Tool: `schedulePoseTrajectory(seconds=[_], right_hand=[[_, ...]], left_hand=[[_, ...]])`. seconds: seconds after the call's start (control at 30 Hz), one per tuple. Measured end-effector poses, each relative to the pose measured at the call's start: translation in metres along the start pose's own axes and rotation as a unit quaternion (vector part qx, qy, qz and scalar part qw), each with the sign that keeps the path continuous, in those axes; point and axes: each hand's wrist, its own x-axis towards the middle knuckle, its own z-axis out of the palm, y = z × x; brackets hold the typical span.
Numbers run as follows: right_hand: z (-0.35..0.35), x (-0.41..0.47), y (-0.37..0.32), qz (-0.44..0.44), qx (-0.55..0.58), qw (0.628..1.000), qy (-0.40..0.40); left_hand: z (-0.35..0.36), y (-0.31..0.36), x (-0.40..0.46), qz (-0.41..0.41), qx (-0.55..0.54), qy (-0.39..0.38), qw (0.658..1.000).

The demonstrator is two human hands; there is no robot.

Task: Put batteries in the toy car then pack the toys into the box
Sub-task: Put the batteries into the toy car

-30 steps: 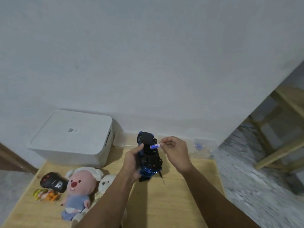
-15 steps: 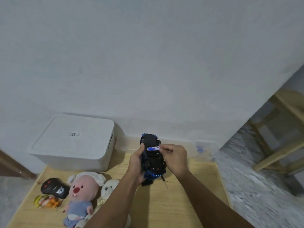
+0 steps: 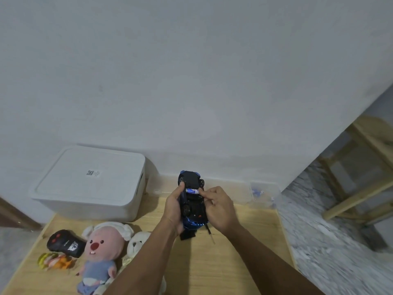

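Note:
My left hand (image 3: 174,206) grips a blue and black toy car (image 3: 192,196) turned underside up above the wooden table (image 3: 238,260). A blue and silver battery (image 3: 192,191) lies across the car's underside, and my right hand (image 3: 219,206) pinches its right end with fingertips. A closed white box (image 3: 91,182) stands at the back left. On the table's left lie a pink plush (image 3: 104,252), a white plush (image 3: 138,243), a black remote (image 3: 63,243) and a small yellow-orange toy (image 3: 54,260).
A clear plastic container (image 3: 263,193) with small blue items sits against the wall at the back right. A small black piece (image 3: 187,234) and a thin stick-like tool (image 3: 210,235) lie under the car. Wooden furniture (image 3: 361,188) stands on the floor to the right.
My right hand has brought the battery from beside the car onto its underside, and both hands with the car have shifted slightly right and closer together.

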Motion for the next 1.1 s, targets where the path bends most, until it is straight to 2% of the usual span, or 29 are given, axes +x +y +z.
schedulePoseTrajectory(seconds=[0.1,0.17,0.27,0.4,0.57,0.77,1.0,1.1], right_hand=[[-0.004,0.002,0.002,0.003,-0.028,0.998,-0.048],[-0.004,0.002,0.008,0.036,0.048,0.996,-0.068],[-0.001,0.002,0.034,0.106,0.114,0.988,0.006],[-0.011,0.007,0.076,0.154,0.018,0.986,0.056],[-0.016,0.017,0.117,0.2,-0.136,0.968,-0.063],[-0.01,0.021,0.132,0.168,-0.205,0.953,-0.146],[-0.006,0.018,0.137,0.183,-0.21,0.956,-0.095],[-0.008,0.017,0.138,0.226,-0.166,0.959,-0.046]], left_hand=[[-0.001,-0.003,0.002,-0.014,0.016,0.019,1.0],[-0.004,-0.007,0.004,-0.022,0.023,0.045,0.998],[-0.012,-0.012,0.008,-0.03,0.043,0.056,0.997],[-0.024,-0.017,0.011,-0.038,0.067,0.065,0.995],[-0.026,-0.013,0.014,-0.046,0.075,0.069,0.994],[-0.028,-0.009,0.02,-0.043,0.112,0.092,0.988],[-0.02,-0.007,0.025,-0.035,0.126,0.076,0.988],[-0.015,-0.007,0.026,-0.033,0.119,0.073,0.99]])
